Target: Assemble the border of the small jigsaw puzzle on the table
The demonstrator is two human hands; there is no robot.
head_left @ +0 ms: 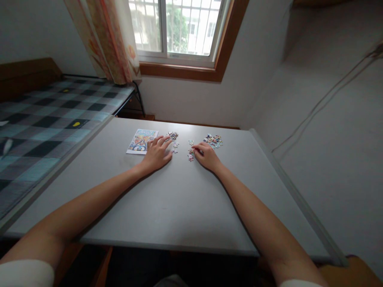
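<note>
On the grey table, my left hand lies flat with fingers stretched out toward a small heap of jigsaw pieces; its fingertips almost touch them. My right hand rests curled, its fingertips pinched at a few loose pieces in front of it. A larger pile of coloured pieces lies just beyond the right hand. A colourful picture card lies flat to the left of my left hand.
A bed with a blue-and-black checked cover runs along the table's left edge. White walls close in at the back and right, under a window with a patterned curtain. A cable runs down the right wall.
</note>
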